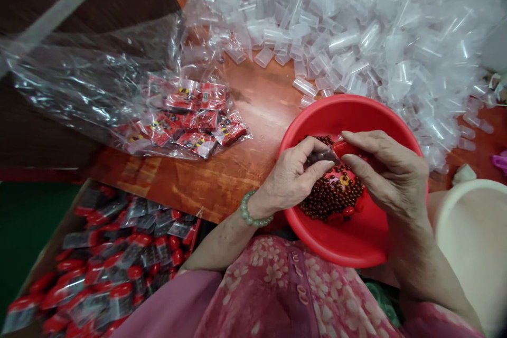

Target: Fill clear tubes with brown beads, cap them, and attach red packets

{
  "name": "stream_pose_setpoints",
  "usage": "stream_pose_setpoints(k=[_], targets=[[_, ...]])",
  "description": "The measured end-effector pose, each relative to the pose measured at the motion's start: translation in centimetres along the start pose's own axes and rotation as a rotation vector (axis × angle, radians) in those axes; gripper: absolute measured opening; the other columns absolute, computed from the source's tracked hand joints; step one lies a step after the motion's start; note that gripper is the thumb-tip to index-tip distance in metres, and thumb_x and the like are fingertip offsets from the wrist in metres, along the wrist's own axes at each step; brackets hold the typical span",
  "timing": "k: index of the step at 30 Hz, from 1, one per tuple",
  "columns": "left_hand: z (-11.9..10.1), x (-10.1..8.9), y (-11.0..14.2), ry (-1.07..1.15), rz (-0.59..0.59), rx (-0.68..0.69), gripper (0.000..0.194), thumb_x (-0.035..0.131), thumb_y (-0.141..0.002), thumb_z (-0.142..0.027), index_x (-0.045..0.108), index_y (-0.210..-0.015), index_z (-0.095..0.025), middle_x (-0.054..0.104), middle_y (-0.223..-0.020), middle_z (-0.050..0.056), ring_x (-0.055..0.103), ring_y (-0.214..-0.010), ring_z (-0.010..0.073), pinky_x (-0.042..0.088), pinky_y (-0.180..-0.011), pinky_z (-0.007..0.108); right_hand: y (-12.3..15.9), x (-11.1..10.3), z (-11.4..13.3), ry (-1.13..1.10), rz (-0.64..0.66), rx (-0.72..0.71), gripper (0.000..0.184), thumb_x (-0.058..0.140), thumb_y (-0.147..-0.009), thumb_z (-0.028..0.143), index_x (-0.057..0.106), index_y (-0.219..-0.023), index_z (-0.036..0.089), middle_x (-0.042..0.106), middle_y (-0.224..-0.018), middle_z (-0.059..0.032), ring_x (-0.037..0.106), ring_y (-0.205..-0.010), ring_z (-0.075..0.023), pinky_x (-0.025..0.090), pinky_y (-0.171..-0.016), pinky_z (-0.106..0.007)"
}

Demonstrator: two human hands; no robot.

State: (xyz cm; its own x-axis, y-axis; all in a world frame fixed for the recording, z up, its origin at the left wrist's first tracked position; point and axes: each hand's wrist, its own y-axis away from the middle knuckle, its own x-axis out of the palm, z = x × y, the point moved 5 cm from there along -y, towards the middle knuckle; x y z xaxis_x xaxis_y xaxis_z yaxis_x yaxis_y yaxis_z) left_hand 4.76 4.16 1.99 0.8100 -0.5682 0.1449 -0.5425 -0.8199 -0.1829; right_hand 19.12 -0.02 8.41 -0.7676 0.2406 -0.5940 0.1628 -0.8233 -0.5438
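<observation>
Over a red plastic basin [293, 137], both hands meet around one small container. My left hand [295, 174] pinches a clear plastic tube [322, 157] that looks dark with beads inside. Thumb and fingers of my right hand [384, 169] close on a red cap [341, 148] at the tube's end; whether it is fully seated I cannot tell. Beneath them lie many small brown round beads [330, 198] in the basin. Several red caps [348, 212] and a yellow flower-shaped piece [344, 178] sit among the beads.
A large heap of clear empty tubes [340, 37] covers the back of the wooden table [261, 95]. Red printed packets [198, 116] lie on a clear plastic bag [99, 84] at left. Below stands a box of red-capped tubes [119, 264]. A cream-coloured round container [471, 237] is at right.
</observation>
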Motion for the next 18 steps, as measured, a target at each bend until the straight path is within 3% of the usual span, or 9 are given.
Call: stream_pose_setpoints(k=[5, 11, 18], targets=[[-0.2, 0.0, 0.1, -0.113, 0.024, 0.057, 0.005, 0.056, -0.096, -0.023, 0.054, -0.096, -0.018, 0.065, -0.086, 0.000, 0.061, -0.079, 0.0113, 0.048, -0.077, 0.026, 0.2, 0.3, -0.3, -0.005, 0.020, 0.020, 0.045, 0.075, -0.089, 0.012, 0.073, -0.130, 0.030, 0.079, -0.115, -0.0044, 0.075, -0.102, -0.0191, 0.063, -0.089, -0.033], [-0.5, 0.1, 0.0, -0.268, 0.019, 0.135, 0.002, 0.054, -0.096, -0.018, 0.052, -0.095, -0.018, 0.063, -0.082, 0.000, 0.060, -0.079, 0.0125, 0.047, -0.078, 0.028, 0.8, 0.6, -0.8, -0.026, -0.043, 0.119, 0.041, 0.074, -0.090, 0.013, 0.074, -0.127, 0.031, 0.080, -0.114, -0.0029, 0.076, -0.102, -0.0198, 0.064, -0.093, -0.036], [0.5, -0.2, -0.3, 0.003, 0.027, -0.042, 0.010, 0.053, -0.098, -0.029, 0.054, -0.098, -0.019, 0.063, -0.086, 0.001, 0.059, -0.078, 0.0121, 0.050, -0.076, 0.028, 0.8, 1.2, 0.2, 0.063, -0.170, -0.051, 0.039, 0.076, -0.086, 0.007, 0.078, -0.118, 0.030, 0.081, -0.108, -0.0037, 0.078, -0.096, -0.0200, 0.066, -0.085, -0.034]])
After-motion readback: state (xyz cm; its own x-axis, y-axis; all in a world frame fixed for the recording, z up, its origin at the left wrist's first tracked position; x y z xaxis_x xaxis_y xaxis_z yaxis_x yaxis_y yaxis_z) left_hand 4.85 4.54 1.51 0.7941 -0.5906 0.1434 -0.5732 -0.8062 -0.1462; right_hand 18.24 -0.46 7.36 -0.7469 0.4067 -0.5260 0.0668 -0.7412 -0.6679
